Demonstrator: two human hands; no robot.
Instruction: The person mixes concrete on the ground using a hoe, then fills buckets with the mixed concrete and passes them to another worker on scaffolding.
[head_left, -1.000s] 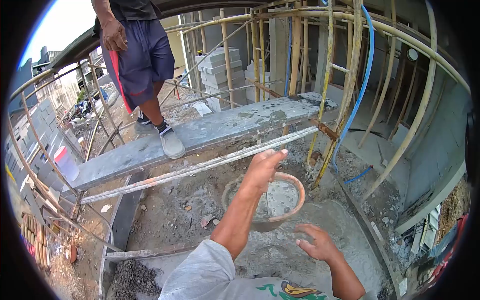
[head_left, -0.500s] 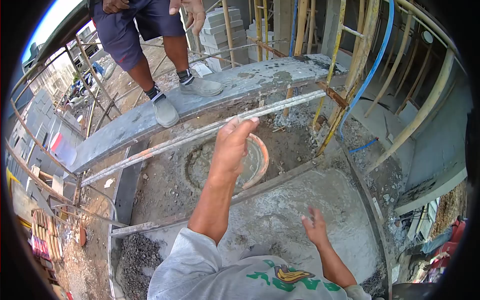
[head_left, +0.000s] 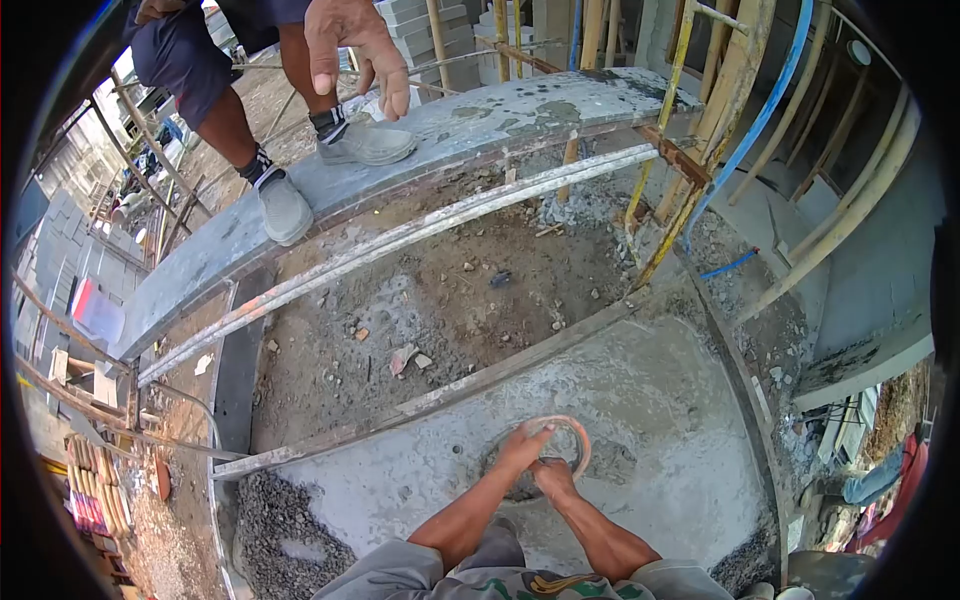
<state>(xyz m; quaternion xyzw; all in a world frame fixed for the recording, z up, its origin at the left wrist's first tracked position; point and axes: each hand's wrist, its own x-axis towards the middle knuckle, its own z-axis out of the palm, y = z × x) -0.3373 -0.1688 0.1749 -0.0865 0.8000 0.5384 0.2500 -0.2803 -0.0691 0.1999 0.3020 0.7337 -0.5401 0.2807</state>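
Low in the view, a round bucket with an orange rim [head_left: 583, 440] is over the wet grey concrete [head_left: 660, 400]. My left hand [head_left: 523, 447] is closed on the bucket's rim. Close beside it, my right hand [head_left: 553, 478] is closed at the bucket too, its fingers partly hidden, so what they grip cannot be made out. The bucket's inside is mostly covered by my hands and arms.
A co-worker in shorts and grey shoes [head_left: 370, 143] stands on a grey plank [head_left: 440, 125], one hand [head_left: 355, 50] reaching down. White-spattered metal bars [head_left: 400, 255] cross in front. Yellow poles [head_left: 680, 215] and a blue hose [head_left: 755, 135] rise at the right. Dark gravel [head_left: 280, 530] lies lower left.
The bucket has come down from near the metal bars to the concrete close to me. My right hand has moved in beside my left. The co-worker has bent lower, hand reaching down.
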